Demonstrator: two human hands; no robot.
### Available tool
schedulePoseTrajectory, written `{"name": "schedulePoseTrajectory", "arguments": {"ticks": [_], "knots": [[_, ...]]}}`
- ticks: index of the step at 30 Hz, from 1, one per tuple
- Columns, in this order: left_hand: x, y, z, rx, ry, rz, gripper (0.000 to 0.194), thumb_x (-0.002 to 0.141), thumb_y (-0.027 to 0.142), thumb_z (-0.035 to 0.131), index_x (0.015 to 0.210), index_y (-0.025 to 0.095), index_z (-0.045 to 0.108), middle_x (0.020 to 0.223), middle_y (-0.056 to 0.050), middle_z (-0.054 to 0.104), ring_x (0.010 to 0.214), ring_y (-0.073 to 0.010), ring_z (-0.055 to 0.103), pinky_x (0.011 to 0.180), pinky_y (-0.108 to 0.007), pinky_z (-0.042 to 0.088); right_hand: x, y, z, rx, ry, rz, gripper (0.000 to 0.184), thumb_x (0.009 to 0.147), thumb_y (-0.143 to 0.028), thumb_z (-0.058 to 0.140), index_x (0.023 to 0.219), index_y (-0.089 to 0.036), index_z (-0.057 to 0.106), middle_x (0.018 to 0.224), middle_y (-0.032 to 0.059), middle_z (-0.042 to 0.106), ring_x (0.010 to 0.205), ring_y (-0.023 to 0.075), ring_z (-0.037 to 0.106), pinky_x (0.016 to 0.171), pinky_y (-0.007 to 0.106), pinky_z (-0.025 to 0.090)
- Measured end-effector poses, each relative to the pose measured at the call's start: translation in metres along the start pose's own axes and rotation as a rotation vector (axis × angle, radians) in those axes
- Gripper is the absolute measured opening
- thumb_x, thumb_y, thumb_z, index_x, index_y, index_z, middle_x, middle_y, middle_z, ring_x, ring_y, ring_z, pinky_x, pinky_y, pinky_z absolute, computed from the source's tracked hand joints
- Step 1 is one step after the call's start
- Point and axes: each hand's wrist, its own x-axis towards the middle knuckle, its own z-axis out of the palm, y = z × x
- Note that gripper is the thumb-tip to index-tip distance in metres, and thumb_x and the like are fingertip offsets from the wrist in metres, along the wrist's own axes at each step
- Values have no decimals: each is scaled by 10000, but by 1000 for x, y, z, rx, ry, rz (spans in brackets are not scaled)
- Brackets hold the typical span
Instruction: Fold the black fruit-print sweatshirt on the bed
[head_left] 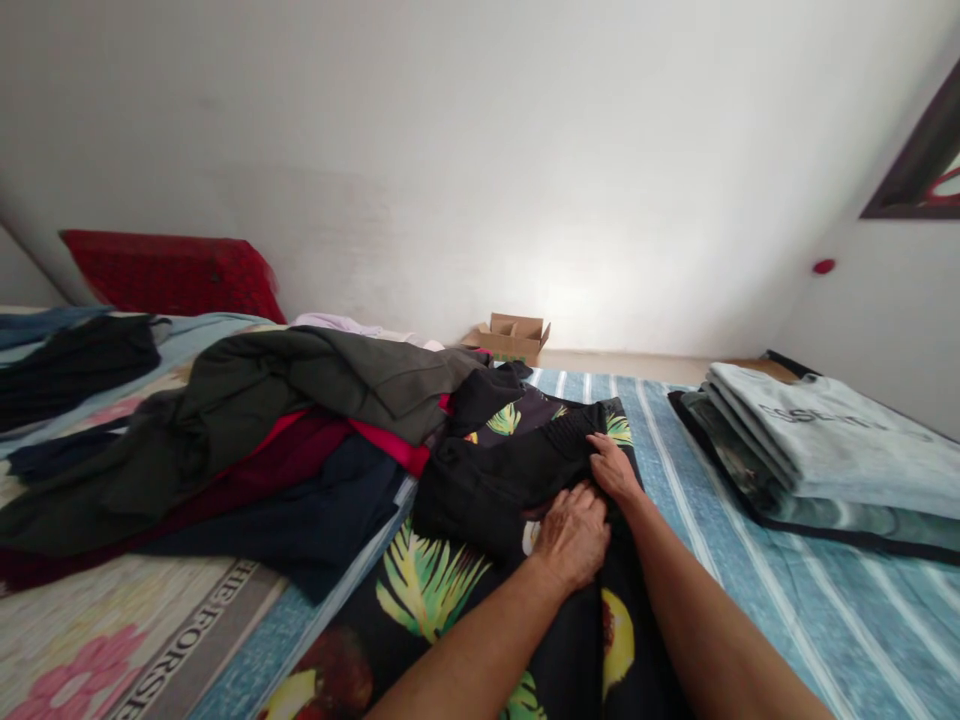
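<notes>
A black garment printed with green-yellow leaves and fruit [431, 580] lies spread in front of me. Across its upper part rests a bunched plain black garment [487, 480] with a gathered band at its right end. My left hand [574, 538] is on the dark cloth with its fingers curled and closed into it. Just above and to the right, my right hand [616, 470] pinches the black garment near its gathered band. The fingertips of both hands are partly hidden in the dark fabric.
To the left lies a loose heap of clothes with dark green trousers [345, 375] on top. A folded stack with a grey shirt [840, 430] stands at right. Behind are a cardboard box [517, 340] and a red covered object [176, 275]. Striped blue bedding [679, 480] lies underneath.
</notes>
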Motion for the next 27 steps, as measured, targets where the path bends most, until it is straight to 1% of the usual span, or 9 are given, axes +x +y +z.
{"name": "schedulePoseTrajectory", "arguments": {"ticks": [4,6,10,13,15,17,19,21,27], "knots": [[2,-1,0,14,-26,-5,221,888,248,492,1027,125,611,1142,-107,608,1150,-238,492,995,-373,400,-7,-3,3,-12,30,0,482,821,-93,354,1257,-52,555,1342,151,512,1283,212,422,1083,287,279],[2,-3,-6,15,-63,15,187,889,248,491,976,139,616,1090,-93,622,1111,-228,508,976,-359,410,-8,-5,5,-17,39,6,476,831,-107,357,1262,-62,551,1349,154,500,1282,222,417,1077,294,279],[-6,-11,-36,107,-97,-30,152,874,156,456,938,158,594,999,-72,623,970,-214,542,850,-332,456,-8,-9,5,-20,41,24,469,834,-99,350,1256,-102,554,1352,147,490,1275,233,412,1044,311,304],[-15,-20,-62,246,-54,-103,164,865,144,449,958,156,584,1032,-97,597,999,-252,517,834,-370,440,-9,-12,3,-13,39,28,430,864,-125,346,1239,-116,556,1339,143,496,1274,239,402,1032,322,304],[-18,-29,-74,314,-65,-194,186,858,166,458,984,137,590,1068,-132,587,1031,-286,509,853,-411,426,-10,-14,1,-5,39,27,385,909,-186,329,1200,-125,573,1314,142,511,1260,243,410,1024,327,307],[-19,-38,-81,352,-139,-304,216,838,154,456,984,115,610,1066,-160,596,1041,-306,521,873,-443,416,-10,-16,-1,3,40,27,370,944,-267,312,1149,-139,593,1285,138,528,1247,248,417,1015,333,311],[-19,-47,-87,350,-252,-359,238,813,135,459,974,111,633,1048,-163,616,1034,-308,547,883,-451,416,-10,-17,-1,6,41,28,378,959,-327,305,1114,-152,603,1267,132,536,1241,251,419,1009,337,312],[-18,-54,-94,328,-331,-347,256,794,130,465,973,125,648,1046,-148,631,1019,-298,572,870,-428,433,-10,-17,-1,6,42,32,381,962,-357,312,1103,-157,604,1260,131,538,1241,251,415,1009,340,307],[-19,-63,-118,404,-342,-321,291,758,108,461,956,119,674,1007,-156,661,1009,-297,603,852,-409,453,-10,-19,1,8,47,48,411,963,-403,315,1119,-152,600,1260,137,537,1237,255,416,1013,345,292]]}}
